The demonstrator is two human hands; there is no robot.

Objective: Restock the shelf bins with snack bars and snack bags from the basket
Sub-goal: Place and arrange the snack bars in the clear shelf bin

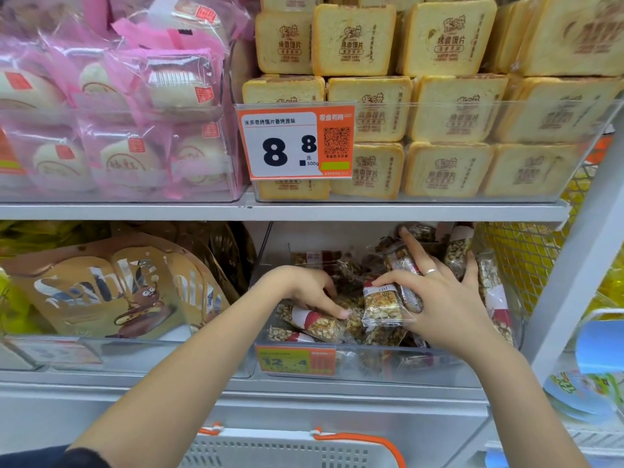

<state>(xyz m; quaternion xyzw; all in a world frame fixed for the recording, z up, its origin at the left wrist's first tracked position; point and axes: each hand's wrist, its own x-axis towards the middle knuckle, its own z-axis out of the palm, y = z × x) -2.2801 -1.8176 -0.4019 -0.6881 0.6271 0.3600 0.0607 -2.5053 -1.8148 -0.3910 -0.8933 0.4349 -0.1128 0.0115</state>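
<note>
Shelf bin under both hands | step: settling bars | left hand fingertips pressing snack bar | right hand spread, seemingly pinching bars | next: reach basket below

Basket cut off by bottom edge; lower price tag blurred.
</note>
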